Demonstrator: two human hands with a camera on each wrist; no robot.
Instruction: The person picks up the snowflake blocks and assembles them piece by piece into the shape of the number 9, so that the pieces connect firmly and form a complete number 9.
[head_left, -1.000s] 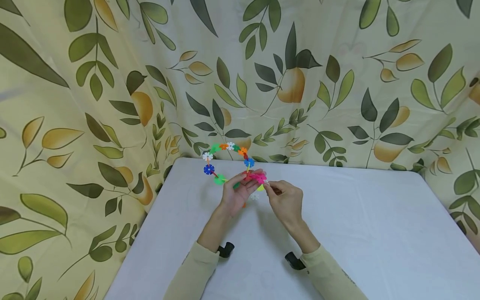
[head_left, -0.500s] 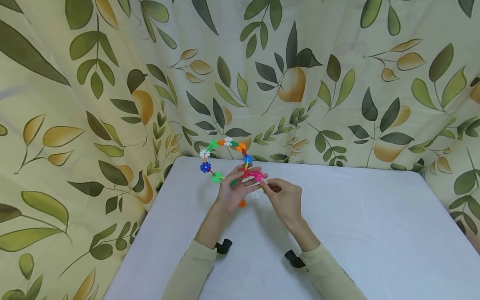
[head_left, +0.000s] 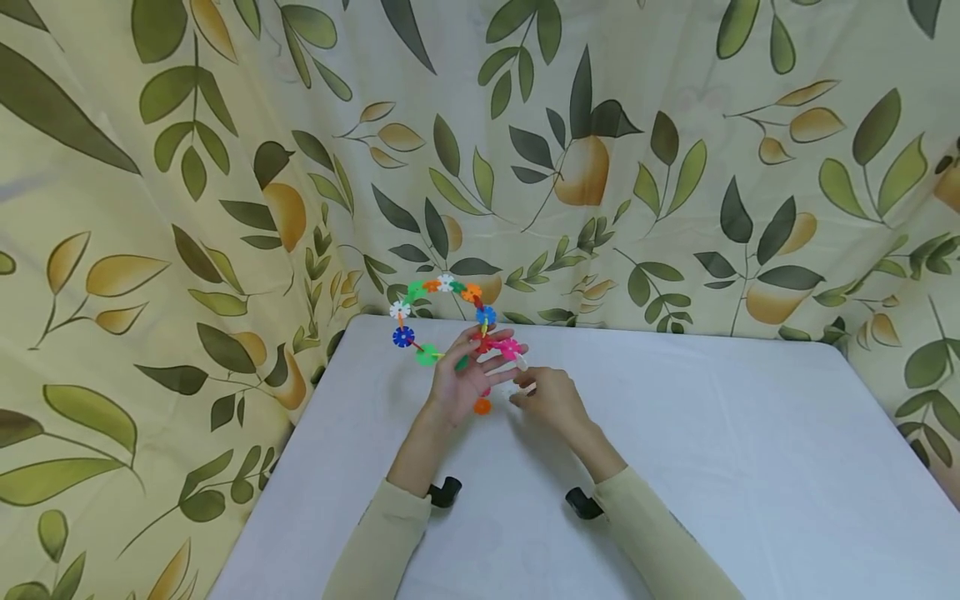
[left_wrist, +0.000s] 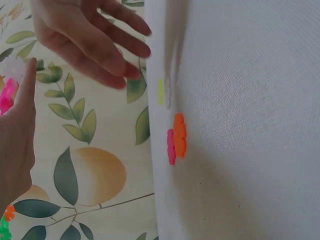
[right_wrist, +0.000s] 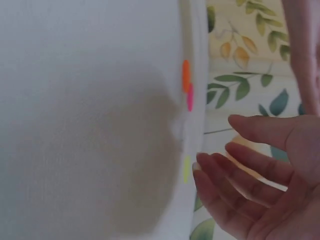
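A ring-shaped chain of colourful plastic snowflake discs (head_left: pixel 403 337) is held up above the table by my left hand (head_left: pixel 456 390). The thumb and fingers are about its lower right part, hiding some of it. A pink disc (head_left: pixel 510 349) and a white disc (head_left: pixel 522 362) stick out past the left fingertips at the chain's end. My right hand (head_left: pixel 557 403) is just below and right of that white disc, its fingers loosely bent and nothing between them. In the right wrist view, the right fingers (right_wrist: pixel 240 185) are spread apart from the thumb.
Loose discs lie on the white table (head_left: pixel 712 450) beyond the hands: an orange one (left_wrist: pixel 180 135), a pink one (left_wrist: pixel 171 147) and a yellow one (left_wrist: pixel 160 91). A leaf-patterned curtain (head_left: pixel 600 167) hangs behind and to the left.
My right hand has let go of the white disc at the chain's end and moved slightly down and left. My left hand and the chain have shifted a little left.
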